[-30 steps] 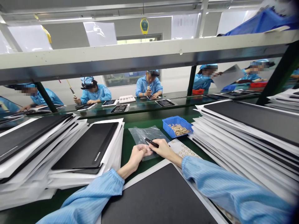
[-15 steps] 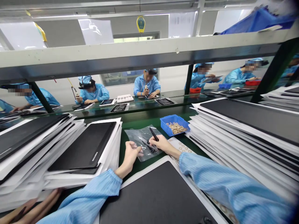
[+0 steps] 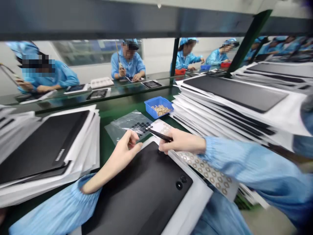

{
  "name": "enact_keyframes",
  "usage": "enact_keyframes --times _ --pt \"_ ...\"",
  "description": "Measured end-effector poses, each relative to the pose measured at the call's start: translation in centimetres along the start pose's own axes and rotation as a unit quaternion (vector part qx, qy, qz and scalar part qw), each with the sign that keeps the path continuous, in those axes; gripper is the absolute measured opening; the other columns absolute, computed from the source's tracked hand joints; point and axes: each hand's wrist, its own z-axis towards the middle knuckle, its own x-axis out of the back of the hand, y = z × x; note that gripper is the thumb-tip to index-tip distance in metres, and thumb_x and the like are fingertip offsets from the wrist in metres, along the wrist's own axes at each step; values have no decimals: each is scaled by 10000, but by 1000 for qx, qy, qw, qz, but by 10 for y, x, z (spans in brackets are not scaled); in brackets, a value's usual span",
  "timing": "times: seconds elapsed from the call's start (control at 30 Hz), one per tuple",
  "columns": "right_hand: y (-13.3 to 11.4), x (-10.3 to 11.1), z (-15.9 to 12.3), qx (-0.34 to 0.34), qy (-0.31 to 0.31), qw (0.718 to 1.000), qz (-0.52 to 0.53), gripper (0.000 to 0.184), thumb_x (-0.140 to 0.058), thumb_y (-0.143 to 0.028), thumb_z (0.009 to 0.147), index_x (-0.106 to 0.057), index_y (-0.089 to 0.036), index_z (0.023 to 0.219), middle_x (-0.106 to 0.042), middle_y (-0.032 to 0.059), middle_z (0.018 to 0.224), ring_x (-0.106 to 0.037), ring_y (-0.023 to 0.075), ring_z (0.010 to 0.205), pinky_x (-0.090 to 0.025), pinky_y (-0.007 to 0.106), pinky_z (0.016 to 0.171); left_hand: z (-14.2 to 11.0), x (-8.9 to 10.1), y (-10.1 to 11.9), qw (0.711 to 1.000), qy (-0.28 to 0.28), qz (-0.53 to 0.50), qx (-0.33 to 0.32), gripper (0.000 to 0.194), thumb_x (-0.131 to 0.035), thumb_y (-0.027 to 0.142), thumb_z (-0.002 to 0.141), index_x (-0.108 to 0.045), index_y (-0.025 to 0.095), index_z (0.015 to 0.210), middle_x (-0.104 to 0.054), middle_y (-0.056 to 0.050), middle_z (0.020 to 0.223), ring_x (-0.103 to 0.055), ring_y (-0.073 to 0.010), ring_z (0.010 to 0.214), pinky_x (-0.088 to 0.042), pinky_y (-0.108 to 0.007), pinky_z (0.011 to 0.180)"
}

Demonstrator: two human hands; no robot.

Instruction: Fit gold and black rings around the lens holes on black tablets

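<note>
My right hand (image 3: 178,142) is closed on black tweezers (image 3: 158,135), whose tip points left toward a clear plastic sheet (image 3: 127,125) carrying small black dots. My left hand (image 3: 126,148) hovers over the far corner of a black panel (image 3: 146,189) lying in front of me, fingers curled in a pinch; what they hold is too small to make out. A white sheet of ring-shaped stickers (image 3: 207,169) lies under my right wrist. Two round holes show near the panel's right edge.
A blue tray (image 3: 158,106) of small tan parts sits behind the sheets. Tall stacks of black panels with white paper stand at left (image 3: 49,150) and right (image 3: 234,94). A shelf beam (image 3: 97,19) runs overhead. Several people in blue coats work at the far bench.
My view has swung down and right. Both hands have pulled back from the clear sheet to the panel's far corner, the tweezers now pointing left instead of up.
</note>
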Motion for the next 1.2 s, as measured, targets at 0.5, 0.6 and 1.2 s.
enact_keyframes --times 0.5,0.6,1.2 --pt "56 -35 -85 -49 106 993 17 90 -551 -165 724 -588 -148 643 -444 -45 547 -390 72 512 -318 187 469 -37 -35 11 934 -278 187 -123 66 -422 151 868 -466 200 864 -476 -18 891 -432 -188 868 -379 -315 758" --pt "55 -36 -85 -65 108 992 -2 84 -547 -162 718 -580 -153 641 -449 -47 548 -396 71 510 -313 186 466 -38 -36 10 932 -281 191 -127 65 -413 166 880 -466 201 864 -476 -19 891 -427 -192 865 -379 -319 757" --pt "53 -38 -94 40 295 953 -50 306 -541 -357 856 -642 -179 629 -563 0 546 -531 121 509 -391 246 495 -39 -37 17 879 -358 223 -222 452 -374 103 888 -424 303 1290 -428 -71 1186 -395 -232 1038 -415 -363 854"
